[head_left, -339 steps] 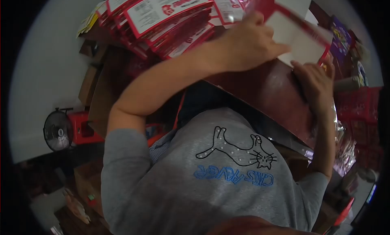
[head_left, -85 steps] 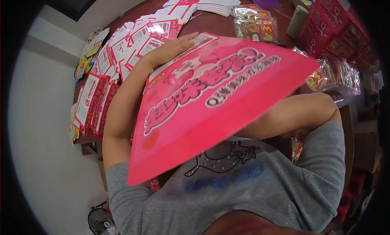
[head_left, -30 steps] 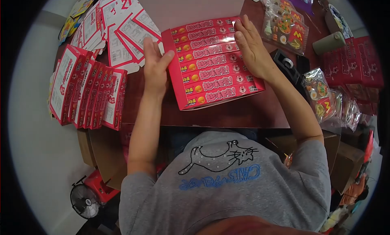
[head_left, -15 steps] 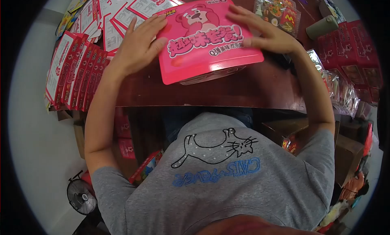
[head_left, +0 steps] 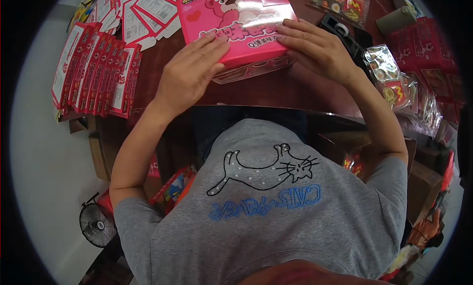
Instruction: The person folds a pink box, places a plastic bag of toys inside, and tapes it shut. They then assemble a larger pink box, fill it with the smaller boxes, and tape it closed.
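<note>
A pink cardboard box (head_left: pixel 241 18) with a printed bear and large lettering lies on the table in front of me. Below its front edge shows a clear, see-through tray part (head_left: pixel 253 70). My left hand (head_left: pixel 194 68) rests on the box's front left corner, fingers stretched over the top and thumb along the front side. My right hand (head_left: pixel 320 48) lies across the front right corner with its fingers extended flat on top; its thumb is hidden. Both hands touch the box, one on each side.
Folded pink boxes (head_left: pixel 96 73) stand in a row at the left, beside flat printed cards (head_left: pixel 152 11). To the right are a black tape dispenser (head_left: pixel 342 33), clear food-picture packets (head_left: pixel 389 70), a grey-green cylinder (head_left: pixel 395 19) and stacked pink boxes (head_left: pixel 428 63).
The box top's front edge, flared outward before, now sits bent down over the tray. My left hand has moved right and nearer onto the front corner; my right hand has slid toward the front right corner.
</note>
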`<state>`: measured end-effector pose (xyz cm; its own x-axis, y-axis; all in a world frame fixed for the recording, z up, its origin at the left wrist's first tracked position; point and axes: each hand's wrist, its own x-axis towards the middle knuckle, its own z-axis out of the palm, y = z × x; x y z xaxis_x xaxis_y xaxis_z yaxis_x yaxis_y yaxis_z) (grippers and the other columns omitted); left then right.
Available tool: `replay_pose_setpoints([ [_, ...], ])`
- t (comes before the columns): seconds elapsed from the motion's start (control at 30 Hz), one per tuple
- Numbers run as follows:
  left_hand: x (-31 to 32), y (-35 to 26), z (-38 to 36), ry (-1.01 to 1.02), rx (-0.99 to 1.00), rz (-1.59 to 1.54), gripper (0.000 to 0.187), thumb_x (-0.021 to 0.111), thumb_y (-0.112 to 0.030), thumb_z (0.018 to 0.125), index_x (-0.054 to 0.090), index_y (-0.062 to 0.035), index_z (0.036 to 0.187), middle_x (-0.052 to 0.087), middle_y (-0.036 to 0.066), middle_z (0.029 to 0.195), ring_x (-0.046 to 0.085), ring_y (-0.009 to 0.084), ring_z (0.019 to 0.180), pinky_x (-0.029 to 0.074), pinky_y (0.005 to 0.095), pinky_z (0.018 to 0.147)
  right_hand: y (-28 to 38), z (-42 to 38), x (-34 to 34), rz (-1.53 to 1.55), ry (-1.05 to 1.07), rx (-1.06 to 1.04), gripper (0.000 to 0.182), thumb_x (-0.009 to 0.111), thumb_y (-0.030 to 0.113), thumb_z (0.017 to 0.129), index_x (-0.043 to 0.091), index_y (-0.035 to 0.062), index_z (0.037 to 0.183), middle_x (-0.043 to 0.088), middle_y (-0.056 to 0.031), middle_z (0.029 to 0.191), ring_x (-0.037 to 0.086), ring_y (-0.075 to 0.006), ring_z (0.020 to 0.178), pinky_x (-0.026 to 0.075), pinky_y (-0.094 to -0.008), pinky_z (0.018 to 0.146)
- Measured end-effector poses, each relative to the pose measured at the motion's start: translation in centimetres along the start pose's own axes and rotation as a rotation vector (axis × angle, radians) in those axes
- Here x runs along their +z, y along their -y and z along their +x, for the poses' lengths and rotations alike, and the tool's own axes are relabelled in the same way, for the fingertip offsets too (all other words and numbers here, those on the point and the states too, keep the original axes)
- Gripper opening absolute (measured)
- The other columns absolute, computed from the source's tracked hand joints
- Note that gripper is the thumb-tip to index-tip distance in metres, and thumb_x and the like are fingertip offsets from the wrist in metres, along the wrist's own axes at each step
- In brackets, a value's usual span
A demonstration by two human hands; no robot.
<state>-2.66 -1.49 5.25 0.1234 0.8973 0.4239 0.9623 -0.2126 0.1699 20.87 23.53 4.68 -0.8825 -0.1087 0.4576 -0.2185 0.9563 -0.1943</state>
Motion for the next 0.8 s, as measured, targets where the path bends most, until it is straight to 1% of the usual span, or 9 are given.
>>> replay_pose_setpoints([
  [0.03,-0.4,0.2,0.0,-0.005,-0.054,-0.202,0.047,0.071,-0.023,0.091,0.063,-0.0077,0.134,0.06,0.011,0.139,0.056,0.032,0.13,0.048,0.0426,0.107,-0.1,-0.3,0.2,0.133,-0.078,0.032,0.041,0.074,0.007,0.086,0.067,0.0109,0.126,0.067,-0.0094,0.131,0.059,-0.0296,0.128,0.049,-0.0407,0.107],
  [0.1,-0.4,-0.1,-0.1,0.024,-0.024,-0.168,0.047,0.069,-0.022,0.093,0.061,-0.008,0.137,0.059,0.011,0.141,0.054,0.0319,0.132,0.046,0.0425,0.109,-0.6,-0.4,-0.2,0.151,-0.084,0.094,0.035,0.072,0.001,0.085,0.07,0.0085,0.119,0.069,-0.0096,0.126,0.061,-0.0303,0.126,0.052,-0.0396,0.105],
  [0.17,-0.6,-0.3,0.0,0.051,0.02,-0.123,0.046,0.067,-0.021,0.095,0.059,-0.0083,0.139,0.058,0.011,0.143,0.053,0.0317,0.134,0.044,0.0423,0.11,-1.5,-0.3,-0.7,0.227,-0.036,0.001,0.026,0.073,0.013,0.088,0.074,0.0113,0.114,0.072,-0.0065,0.12,0.065,-0.0267,0.119,0.056,-0.038,0.097],
  [0.4,1.0,-1.9,-0.5,-0.047,0.065,0.175,0.047,0.073,-0.023,0.087,0.065,-0.0086,0.131,0.067,0.01,0.131,0.061,0.0278,0.125,0.047,0.0426,0.107,-2.5,-0.6,-1.7,0.313,0.128,-0.019,0.035,0.073,0.012,0.087,0.072,0.0113,0.122,0.066,-0.01,0.132,0.059,-0.0305,0.128,0.053,-0.0404,0.103],
  [0.47,1.7,-3.2,0.3,-0.093,0.049,0.215,0.045,0.073,-0.021,0.087,0.066,-0.0083,0.13,0.067,0.01,0.13,0.062,0.0268,0.123,0.047,0.042,0.106,-1.5,-0.8,-1.2,0.215,0.079,-0.049,0.044,0.075,0.007,0.083,0.069,0.0127,0.127,0.065,-0.0069,0.135,0.055,-0.0305,0.133,0.049,-0.0408,0.109],
  [0.6,4.8,-5.5,2.3,-0.271,0.009,0.218,0.032,0.071,-0.014,0.086,0.072,-0.0072,0.117,0.071,0.009,0.122,0.068,0.0261,0.113,0.052,0.0404,0.097,-0.2,-2.1,1.3,0.063,-0.07,-0.052,0.045,0.076,0.003,0.081,0.07,0.012,0.125,0.064,-0.0089,0.136,0.057,-0.0305,0.13,0.05,-0.0396,0.107],
  [0.67,5.6,-5.6,2.6,-0.36,-0.019,0.217,0.024,0.07,-0.011,0.084,0.075,-0.007,0.107,0.074,0.008,0.114,0.07,0.0277,0.107,0.054,0.0399,0.093,1.2,-2.7,2.8,-0.01,-0.275,0.029,0.044,0.077,0.0,0.079,0.071,0.0108,0.121,0.063,-0.0102,0.136,0.06,-0.0298,0.125,0.051,-0.0386,0.105],
  [0.73,5.8,-5.8,2.7,-0.379,-0.011,0.208,0.021,0.07,-0.01,0.084,0.076,-0.0068,0.104,0.074,0.008,0.111,0.071,0.0278,0.105,0.054,0.0398,0.093,1.8,-3.1,3.7,-0.081,-0.333,0.037,0.042,0.078,0.002,0.077,0.073,0.0096,0.117,0.061,-0.0092,0.139,0.059,-0.0295,0.125,0.05,-0.0393,0.105],
  [0.8,5.7,-5.8,2.8,-0.418,0.004,0.218,0.017,0.07,-0.008,0.085,0.077,-0.0065,0.101,0.075,0.007,0.108,0.071,0.0279,0.103,0.055,0.0397,0.092,2.9,-2.8,3.0,-0.216,-0.352,0.116,0.059,0.084,0.011,0.074,0.065,0.0086,0.13,0.057,-0.0096,0.143,0.049,-0.033,0.136,0.043,-0.0435,0.112],
])
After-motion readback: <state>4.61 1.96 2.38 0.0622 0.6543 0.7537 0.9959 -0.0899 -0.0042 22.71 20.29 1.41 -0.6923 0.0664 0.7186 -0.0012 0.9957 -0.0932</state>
